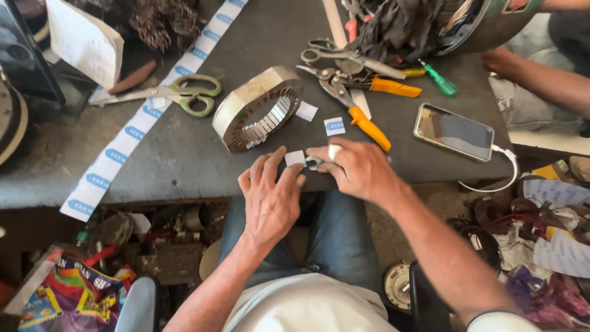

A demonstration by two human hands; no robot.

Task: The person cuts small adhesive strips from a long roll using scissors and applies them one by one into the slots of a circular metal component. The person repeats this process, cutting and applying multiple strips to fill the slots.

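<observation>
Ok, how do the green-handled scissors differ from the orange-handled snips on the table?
The green-handled scissors lie alone at the left of the dark table, next to a long paper strip; the orange-handled snips lie at the right among other tools. The scissors have looped handles and long slim blades; the snips have straight handles and short, stout jaws. Neither hand touches either tool.

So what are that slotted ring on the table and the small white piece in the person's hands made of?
The grey slotted ring looks like stacked bare metal, dull and layered along its outer edge. The small white piece, pinched between the left hand and right hand, seems thin, matte paper or card.
</observation>
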